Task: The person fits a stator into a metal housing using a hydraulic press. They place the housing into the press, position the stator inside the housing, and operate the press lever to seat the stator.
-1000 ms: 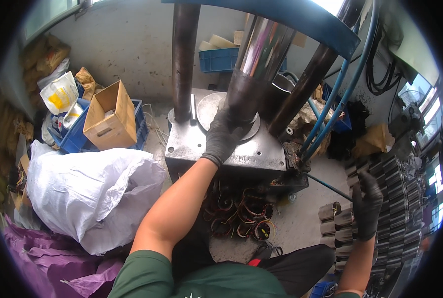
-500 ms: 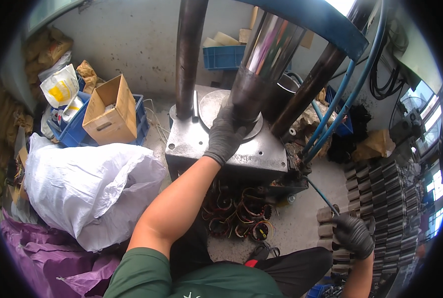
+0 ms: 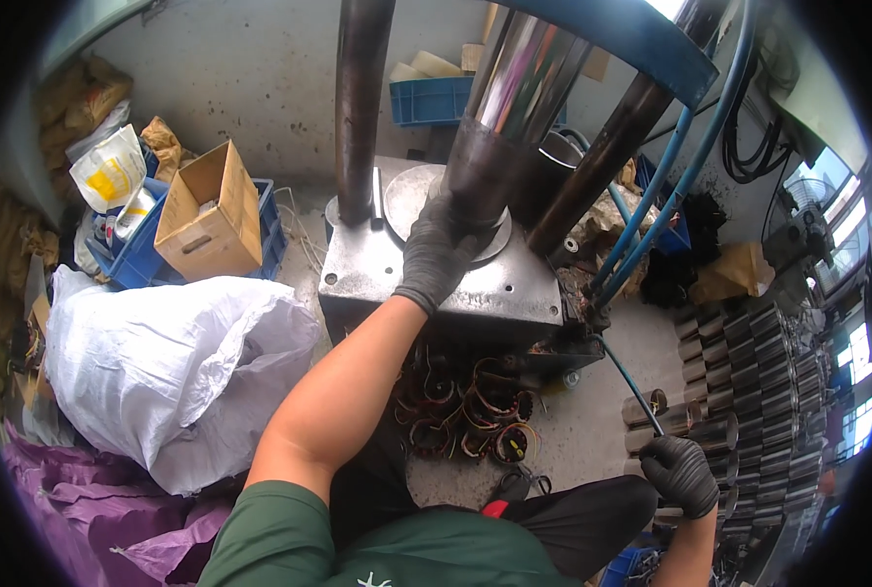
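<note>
A press stands before me, with a shiny metal ram (image 3: 524,73) above a steel base plate (image 3: 357,264). Below the ram is a dark metal cylinder (image 3: 490,166), over a round disc (image 3: 411,191) on the plate. My left hand (image 3: 436,252), in a dark grey glove, curls round the near left side of the cylinder's lower part; its fingertips are partly hidden. Low on the right, my right hand (image 3: 682,476), gloved alike, is closed round the end of a thin blue-green lever (image 3: 629,383) that slants down from the press's right side.
Wound copper stators (image 3: 470,406) lie on the floor under the press. Stacked metal cylinders (image 3: 759,391) fill the right side. A white sack (image 3: 172,362), a purple sack (image 3: 93,509) and a cardboard box (image 3: 211,220) on blue crates stand left. Blue hoses (image 3: 675,201) hang at the press's right.
My right hand has moved a little down toward me, and the lever tilts with it. My left hand stays at the cylinder. The whole view has shifted slightly.
</note>
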A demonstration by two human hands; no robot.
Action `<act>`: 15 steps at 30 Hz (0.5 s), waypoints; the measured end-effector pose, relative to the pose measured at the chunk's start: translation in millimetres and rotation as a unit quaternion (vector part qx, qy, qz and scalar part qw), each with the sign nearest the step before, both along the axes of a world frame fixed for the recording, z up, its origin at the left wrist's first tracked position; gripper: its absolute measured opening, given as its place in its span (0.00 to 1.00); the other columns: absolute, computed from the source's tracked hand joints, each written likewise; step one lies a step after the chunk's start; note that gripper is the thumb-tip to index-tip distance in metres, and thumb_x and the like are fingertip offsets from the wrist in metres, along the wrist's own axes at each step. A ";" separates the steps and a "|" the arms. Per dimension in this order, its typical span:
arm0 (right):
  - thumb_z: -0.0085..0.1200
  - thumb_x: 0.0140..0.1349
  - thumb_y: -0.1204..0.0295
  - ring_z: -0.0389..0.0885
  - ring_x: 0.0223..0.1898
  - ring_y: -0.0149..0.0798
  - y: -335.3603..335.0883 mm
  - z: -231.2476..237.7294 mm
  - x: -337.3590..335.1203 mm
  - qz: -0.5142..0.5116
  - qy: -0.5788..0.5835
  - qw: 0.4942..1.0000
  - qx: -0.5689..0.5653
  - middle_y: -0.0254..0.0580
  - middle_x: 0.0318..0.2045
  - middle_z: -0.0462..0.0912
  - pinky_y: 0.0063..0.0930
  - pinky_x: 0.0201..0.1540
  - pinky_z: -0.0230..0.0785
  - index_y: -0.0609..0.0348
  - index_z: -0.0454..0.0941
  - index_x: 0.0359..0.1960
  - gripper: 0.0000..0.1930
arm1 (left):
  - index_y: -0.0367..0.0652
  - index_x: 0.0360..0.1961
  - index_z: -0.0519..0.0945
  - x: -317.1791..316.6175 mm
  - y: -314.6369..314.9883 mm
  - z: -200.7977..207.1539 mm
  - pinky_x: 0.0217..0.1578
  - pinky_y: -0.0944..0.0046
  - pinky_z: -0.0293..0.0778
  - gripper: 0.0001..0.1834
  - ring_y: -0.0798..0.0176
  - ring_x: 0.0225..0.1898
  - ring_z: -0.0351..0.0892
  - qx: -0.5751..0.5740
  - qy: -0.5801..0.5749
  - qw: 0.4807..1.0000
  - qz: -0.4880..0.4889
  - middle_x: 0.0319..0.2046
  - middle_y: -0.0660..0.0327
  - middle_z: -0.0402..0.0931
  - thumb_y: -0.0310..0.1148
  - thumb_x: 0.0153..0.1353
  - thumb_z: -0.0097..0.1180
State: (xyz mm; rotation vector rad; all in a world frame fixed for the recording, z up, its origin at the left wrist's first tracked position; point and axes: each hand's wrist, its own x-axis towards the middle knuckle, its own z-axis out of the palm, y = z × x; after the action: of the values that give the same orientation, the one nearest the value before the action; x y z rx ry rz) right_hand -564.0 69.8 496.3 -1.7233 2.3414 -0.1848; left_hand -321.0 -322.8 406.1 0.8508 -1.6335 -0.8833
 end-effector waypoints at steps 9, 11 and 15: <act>0.61 0.54 0.68 0.85 0.35 0.55 15.6 -17.9 1.6 0.038 0.021 0.998 0.050 0.49 0.31 0.85 0.44 0.40 0.78 0.56 0.87 0.33 0.08 | 0.41 0.72 0.63 -3.7 -20.0 -29.0 0.66 0.50 0.70 0.45 0.42 0.63 0.73 -0.011 -0.074 0.997 0.009 0.62 0.43 0.71 0.29 0.54 0.70; 0.61 0.53 0.68 0.84 0.35 0.55 17.3 -20.4 2.2 0.033 0.032 0.998 0.031 0.49 0.30 0.85 0.45 0.40 0.77 0.56 0.87 0.32 0.08 | 0.41 0.72 0.63 -4.4 -22.4 -33.2 0.66 0.50 0.70 0.45 0.42 0.63 0.73 -0.019 -0.076 0.997 0.017 0.62 0.42 0.71 0.29 0.54 0.70; 0.61 0.54 0.67 0.84 0.34 0.55 18.8 -22.9 2.7 0.019 0.039 0.999 0.019 0.49 0.29 0.84 0.44 0.39 0.77 0.57 0.86 0.30 0.08 | 0.41 0.72 0.63 0.8 -12.7 -11.9 0.66 0.50 0.70 0.44 0.41 0.63 0.73 0.007 -0.073 0.997 -0.015 0.61 0.43 0.72 0.29 0.54 0.70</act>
State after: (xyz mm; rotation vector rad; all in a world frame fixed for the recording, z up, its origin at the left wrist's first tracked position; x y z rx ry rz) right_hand -561.3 88.6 473.4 -1.7853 2.3490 -0.0678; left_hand -320.1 -335.6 394.2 0.9215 -1.7709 -0.8718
